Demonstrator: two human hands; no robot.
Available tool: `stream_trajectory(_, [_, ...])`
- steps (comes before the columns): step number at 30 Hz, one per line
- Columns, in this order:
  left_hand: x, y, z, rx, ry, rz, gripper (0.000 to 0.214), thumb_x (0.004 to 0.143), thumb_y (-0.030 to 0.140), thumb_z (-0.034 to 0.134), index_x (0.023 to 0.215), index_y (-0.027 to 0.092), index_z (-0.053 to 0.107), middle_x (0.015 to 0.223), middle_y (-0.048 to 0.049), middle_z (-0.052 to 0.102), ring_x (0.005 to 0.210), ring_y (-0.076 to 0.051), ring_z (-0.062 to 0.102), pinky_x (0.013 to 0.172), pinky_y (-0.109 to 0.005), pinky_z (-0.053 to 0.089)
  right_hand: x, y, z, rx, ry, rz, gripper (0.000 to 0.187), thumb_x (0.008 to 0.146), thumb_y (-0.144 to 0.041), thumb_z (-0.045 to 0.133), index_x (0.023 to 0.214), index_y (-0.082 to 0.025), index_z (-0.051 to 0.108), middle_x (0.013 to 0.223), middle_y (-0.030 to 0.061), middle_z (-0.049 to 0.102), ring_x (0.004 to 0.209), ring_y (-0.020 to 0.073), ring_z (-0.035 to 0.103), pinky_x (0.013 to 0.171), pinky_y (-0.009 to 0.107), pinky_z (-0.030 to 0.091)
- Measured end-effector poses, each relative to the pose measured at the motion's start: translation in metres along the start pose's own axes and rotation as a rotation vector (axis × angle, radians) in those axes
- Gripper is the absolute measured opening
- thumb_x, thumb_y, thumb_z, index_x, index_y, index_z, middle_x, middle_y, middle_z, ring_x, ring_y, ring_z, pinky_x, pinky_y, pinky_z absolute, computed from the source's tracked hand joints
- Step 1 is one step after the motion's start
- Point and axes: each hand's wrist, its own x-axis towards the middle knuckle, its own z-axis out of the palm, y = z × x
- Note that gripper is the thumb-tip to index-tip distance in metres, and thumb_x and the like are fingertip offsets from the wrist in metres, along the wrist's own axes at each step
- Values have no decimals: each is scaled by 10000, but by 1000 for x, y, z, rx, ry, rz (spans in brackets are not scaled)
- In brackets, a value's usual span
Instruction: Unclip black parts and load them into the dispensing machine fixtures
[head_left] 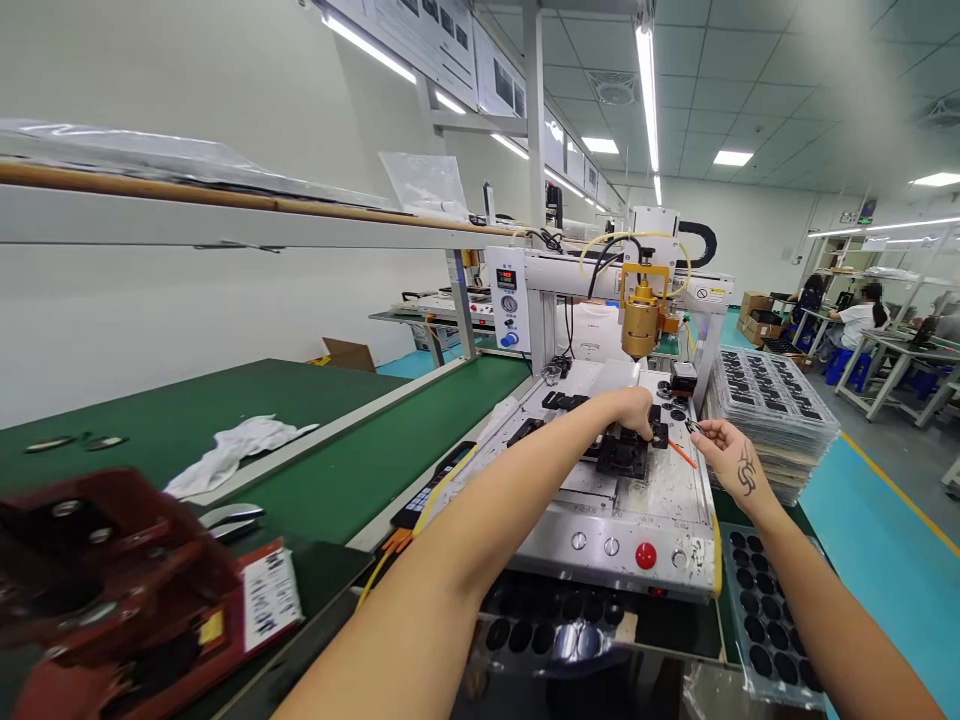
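Observation:
My left hand reaches across to the black fixture on the white bed of a benchtop dispensing machine. Its fingers are curled down against the fixture's right part, and what they grip is hidden. To the right, my right hand pinches a small dark and silvery piece between thumb and fingertips; its kind is too small to tell. Between the hands an orange stick lies on the bed. Small round black parts sit just beyond. The brass-coloured dispensing head hangs above and behind my left hand.
Stacked clear trays of black parts stand right of the machine. Another tray of black discs lies below my right forearm. A red button is on the front panel. A dark red clamp-like tool and white cloth lie left. Other people sit far right.

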Motion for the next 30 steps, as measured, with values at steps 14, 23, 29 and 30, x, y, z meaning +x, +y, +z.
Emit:
stream_trajectory(14, [-132, 2, -38, -423, 379, 90, 369, 812, 392, 778, 1079, 156, 680, 956, -65, 737, 866, -206, 674, 802, -345, 536, 79, 0, 46, -325, -509, -67, 313, 781, -375, 895, 960, -153, 766, 752, -37, 662, 653, 138, 588, 657, 285, 467])
stream_trajectory(23, [-208, -9, -24, -484, 426, -2, 436, 813, 451, 754, 1139, 175, 669, 927, -37, 690, 861, -215, 648, 791, -361, 518, 86, 0, 40, -471, -606, -117, 305, 876, -403, 832, 1092, -190, 863, 1093, 114, 836, 980, 300, 745, 879, 405, 559])
stream_trajectory(29, [-262, -6, -9, -437, 463, -42, 367, 845, 401, 735, 1159, 218, 681, 1014, -31, 734, 888, -206, 667, 844, -368, 541, 77, 17, 50, -513, -498, -171, 296, 978, -425, 766, 1102, -158, 797, 1115, 113, 793, 1055, 263, 731, 979, 466, 565])
stream_trajectory(30, [-271, -5, -8, -427, 466, -49, 353, 854, 392, 731, 1161, 224, 686, 1048, -36, 740, 906, -209, 670, 860, -375, 545, 76, 19, 52, -513, -484, -179, 293, 977, -428, 769, 1085, -157, 792, 1088, 99, 790, 1033, 255, 732, 965, 458, 571])
